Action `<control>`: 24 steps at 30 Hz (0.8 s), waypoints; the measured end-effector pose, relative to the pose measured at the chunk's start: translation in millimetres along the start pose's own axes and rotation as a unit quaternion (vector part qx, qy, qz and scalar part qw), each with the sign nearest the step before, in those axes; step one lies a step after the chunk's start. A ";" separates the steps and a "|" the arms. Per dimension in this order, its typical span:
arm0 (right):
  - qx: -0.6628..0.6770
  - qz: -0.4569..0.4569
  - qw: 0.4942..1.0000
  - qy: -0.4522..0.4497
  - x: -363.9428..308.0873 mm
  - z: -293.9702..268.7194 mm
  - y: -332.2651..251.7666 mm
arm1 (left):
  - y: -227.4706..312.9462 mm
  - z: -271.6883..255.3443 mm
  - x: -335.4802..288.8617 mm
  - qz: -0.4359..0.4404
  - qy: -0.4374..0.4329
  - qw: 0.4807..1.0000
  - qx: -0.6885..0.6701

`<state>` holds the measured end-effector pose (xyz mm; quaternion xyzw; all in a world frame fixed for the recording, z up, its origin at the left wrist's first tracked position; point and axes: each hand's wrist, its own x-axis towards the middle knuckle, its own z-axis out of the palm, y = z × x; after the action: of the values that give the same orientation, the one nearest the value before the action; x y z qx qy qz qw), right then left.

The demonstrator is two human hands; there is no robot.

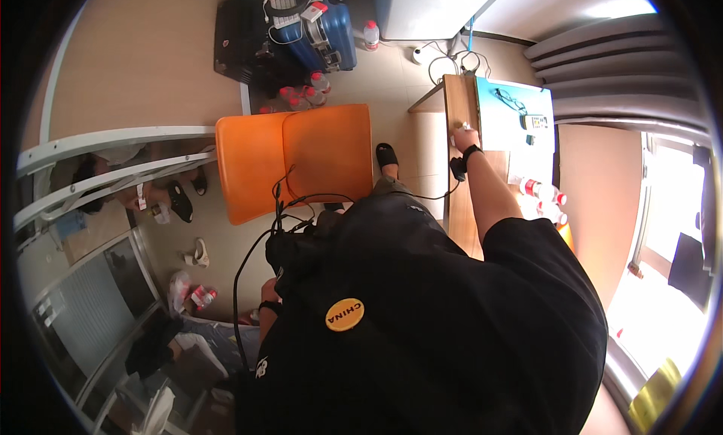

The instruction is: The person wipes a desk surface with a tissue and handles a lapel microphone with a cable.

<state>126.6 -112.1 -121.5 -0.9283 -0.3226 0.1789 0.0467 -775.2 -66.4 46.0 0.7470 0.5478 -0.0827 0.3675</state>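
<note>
My right arm stretches out over a wooden table (pixel 473 232). The fingers of my right hand (pixel 467 138) are closed on a small white wad, which looks like a crumpled tissue, at the tabletop. Beside that hand lies a light blue mat or board (pixel 493 111) with a pair of glasses (pixel 510 100) and a small calculator-like device (pixel 535 122) on it. My left hand (pixel 269 290) hangs low beside my body, near a black cable (pixel 239 284). Its fingers are mostly hidden, so what they do cannot be made out.
An orange chair (pixel 327 149) stands left of the table. Red-capped bottles (pixel 542 190) lie on the table's right side; more bottles (pixel 305 96) stand near a blue suitcase (pixel 327 39). Loose cables (pixel 459 64) run by the table's far end. A metal bed frame (pixel 113 152) is at left.
</note>
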 end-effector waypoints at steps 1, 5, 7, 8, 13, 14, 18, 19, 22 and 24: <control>-0.026 0.012 0.996 0.082 39.1 1.8 50.0 | 4.9 34.7 22.5 0.106 0.016 0.994 -0.007; 0.127 -0.003 0.981 0.146 86.5 -33.1 -19.9 | 58.5 9.9 9.5 0.075 0.051 0.996 0.023; 0.194 0.001 0.980 0.041 77.2 -57.2 -83.2 | 102.4 -23.7 -23.4 -0.190 0.010 0.967 -0.170; 0.214 0.012 0.976 0.025 71.7 -56.0 -92.6 | 97.7 -30.2 -39.8 -0.189 0.056 0.962 -0.190; 0.250 -0.097 0.963 -0.002 119.3 -59.3 -63.3 | 154.9 -65.5 -30.8 -0.148 0.141 0.956 -0.210; 0.142 -0.297 0.939 0.105 181.1 -92.0 3.1 | 157.0 -39.4 4.6 -0.224 0.126 0.892 -0.372; -0.113 -0.228 0.967 0.004 129.6 -63.5 -42.7 | 159.2 -41.9 -52.3 -0.331 0.153 0.843 -0.396; -0.148 -0.237 0.960 -0.004 106.1 -51.1 -51.0 | 137.4 -23.9 -81.1 -0.317 0.166 0.823 -0.440; -0.021 -0.055 0.997 -0.055 40.0 -49.4 -56.7 | 131.9 1.6 -99.7 -0.417 0.143 0.762 -0.475; -0.225 -0.063 0.953 -0.192 46.3 -49.9 -15.2 | 146.0 9.0 -74.8 -0.447 0.118 0.750 -0.473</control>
<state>169.5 -70.2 -86.0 -0.8407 -0.4154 0.2728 -0.2150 -673.1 -147.8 145.8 0.1514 0.8269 0.1209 0.5279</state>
